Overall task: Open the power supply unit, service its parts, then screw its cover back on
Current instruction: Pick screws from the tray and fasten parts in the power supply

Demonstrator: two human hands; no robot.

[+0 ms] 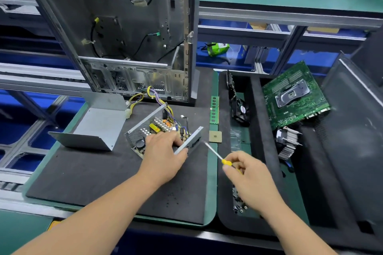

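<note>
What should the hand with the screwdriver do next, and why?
Probably bring the screwdriver tip down into the open power supply unit. The right hand holds it just beside the unit, the left hand steadies the case, and the cover already lies off.

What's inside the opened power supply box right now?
Inside the power supply unit: a circuit board with silver heatsinks, a yellow component and coloured wires. The left hand covers the near corner, hiding what lies there.
</note>
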